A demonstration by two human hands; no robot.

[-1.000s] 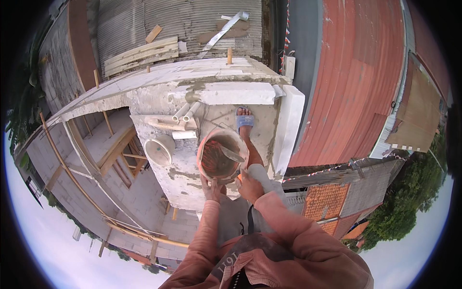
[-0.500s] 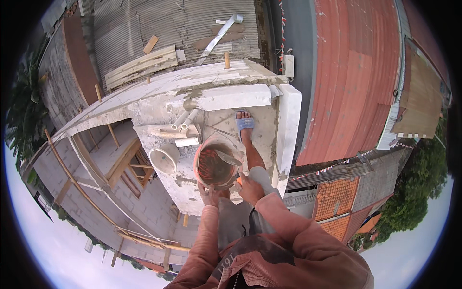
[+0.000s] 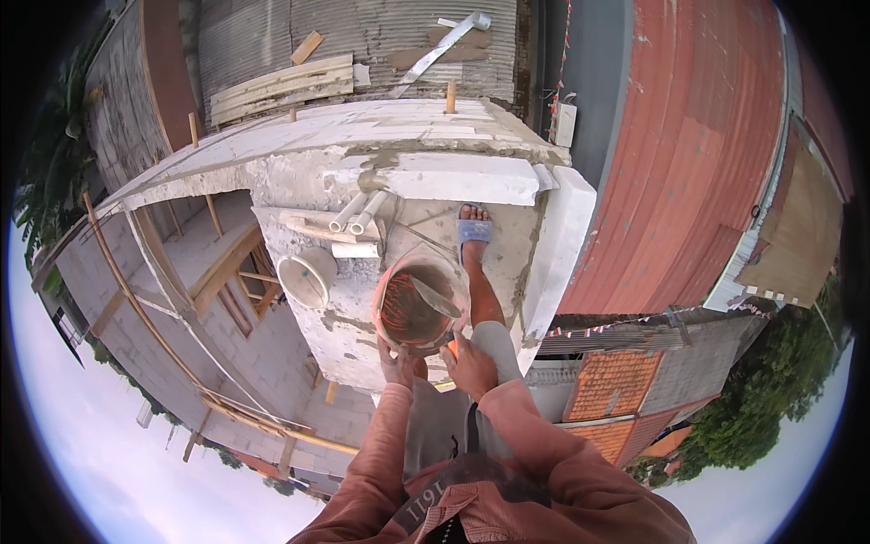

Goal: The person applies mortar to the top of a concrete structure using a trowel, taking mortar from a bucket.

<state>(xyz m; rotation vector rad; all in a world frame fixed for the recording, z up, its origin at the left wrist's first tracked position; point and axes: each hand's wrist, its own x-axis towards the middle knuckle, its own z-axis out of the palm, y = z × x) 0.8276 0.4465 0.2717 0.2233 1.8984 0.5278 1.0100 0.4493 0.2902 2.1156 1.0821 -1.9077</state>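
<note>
My left hand (image 3: 397, 363) grips a reddish bucket (image 3: 420, 260) at its near lower left side. Inside the bucket are grey wet mortar and reddish streaks, with a metal trowel blade (image 3: 433, 296) lying across them. My right hand (image 3: 468, 367) is closed on the trowel's orange handle (image 3: 454, 345) at the bucket's near right side. My foot in a blue slide sandal (image 3: 475, 230) stands on the concrete slab beyond the bucket. A pale bucket (image 3: 306, 276) sits to the left, near white pipes (image 3: 361, 210) and wooden boards (image 3: 308, 223).
I am high up on a narrow slab. White blocks (image 3: 467, 178) edge its far and right sides. An opening with timber frames (image 3: 236, 272) drops away at left. Beyond lie a corrugated roof (image 3: 263, 45), a red metal roof (image 3: 680, 154) and orange tiles (image 3: 603, 385).
The view has shifted slightly, with the surroundings sitting a little further right than half a second ago. My hands keep their hold at the bucket and trowel, with little visible movement.
</note>
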